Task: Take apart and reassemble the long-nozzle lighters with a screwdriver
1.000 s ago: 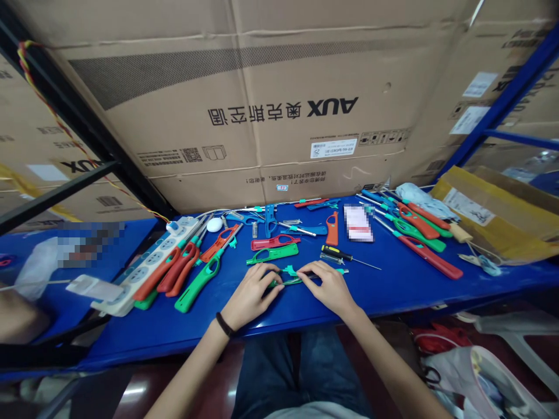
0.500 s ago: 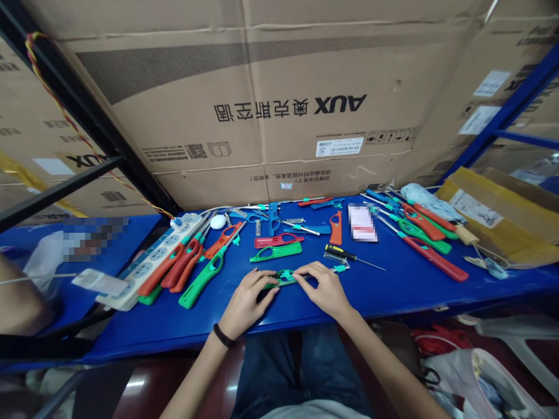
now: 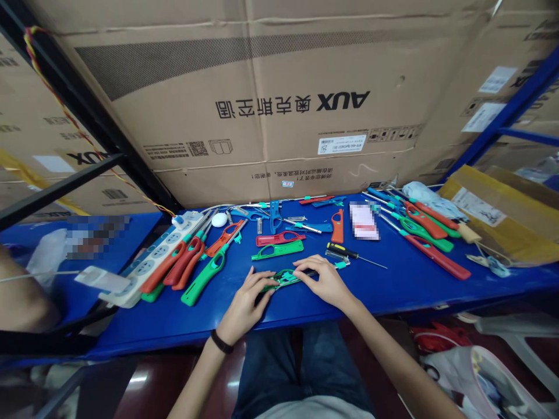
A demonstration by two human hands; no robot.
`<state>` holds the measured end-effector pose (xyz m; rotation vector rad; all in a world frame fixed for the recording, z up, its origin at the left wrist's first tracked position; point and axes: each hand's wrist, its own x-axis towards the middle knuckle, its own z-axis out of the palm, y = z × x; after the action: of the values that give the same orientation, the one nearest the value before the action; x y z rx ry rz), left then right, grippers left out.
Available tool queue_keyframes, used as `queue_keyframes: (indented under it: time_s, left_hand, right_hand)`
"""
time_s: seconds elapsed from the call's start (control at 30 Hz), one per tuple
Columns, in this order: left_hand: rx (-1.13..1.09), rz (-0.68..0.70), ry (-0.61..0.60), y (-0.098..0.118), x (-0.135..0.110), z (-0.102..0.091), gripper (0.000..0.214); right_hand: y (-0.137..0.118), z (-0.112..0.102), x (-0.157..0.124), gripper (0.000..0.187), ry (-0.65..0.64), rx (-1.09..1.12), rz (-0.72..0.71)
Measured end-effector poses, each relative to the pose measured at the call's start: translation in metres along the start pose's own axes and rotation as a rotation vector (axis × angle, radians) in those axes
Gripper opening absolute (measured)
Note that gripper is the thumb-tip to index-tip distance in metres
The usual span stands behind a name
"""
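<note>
A green long-necked lighter (image 3: pixel 286 277), opened up with small parts showing, lies on the blue table (image 3: pixel 393 291) near its front edge. My left hand (image 3: pixel 245 304) pinches its handle end with the fingers curled round it. My right hand (image 3: pixel 324 281) presses on its middle and neck from above, fingers bent. A black-and-yellow screwdriver (image 3: pixel 349 254) lies just behind my right hand. A green lighter shell (image 3: pixel 278 249) and a red shell (image 3: pixel 279 238) lie behind the hands.
Several red and green lighters (image 3: pixel 187 265) lie beside a white power strip (image 3: pixel 157 256) at left. More lighters (image 3: pixel 425 238) lie at right, near a yellow-brown carton (image 3: pixel 502 215). A big cardboard box (image 3: pixel 279 105) walls the back. Another person's arm (image 3: pixel 21 302) shows at far left.
Both hands and the lighter have stayed in place; the fingers shifted slightly along it. The head camera moved a little, so the whole scene has drifted.
</note>
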<state>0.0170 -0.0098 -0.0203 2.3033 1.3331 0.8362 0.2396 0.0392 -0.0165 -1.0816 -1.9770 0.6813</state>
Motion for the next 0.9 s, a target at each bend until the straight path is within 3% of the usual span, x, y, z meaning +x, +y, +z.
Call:
queue_keyframes:
  time_s: [0.4, 0.63, 0.9]
  left_hand:
    - [-0.05, -0.015, 0.021, 0.001, 0.001, 0.003, 0.019]
    - [-0.004, -0.082, 0.082, 0.014, 0.004, 0.013, 0.012]
    - [-0.002, -0.099, 0.08, 0.021, 0.003, 0.014, 0.011]
  right_hand:
    - [0.0, 0.001, 0.002, 0.007, -0.042, 0.012, 0.055]
    - [0.003, -0.008, -0.001, 0.009, -0.124, -0.044, -0.061]
    - [0.003, -0.001, -0.014, 0.009, -0.039, -0.118, -0.104]
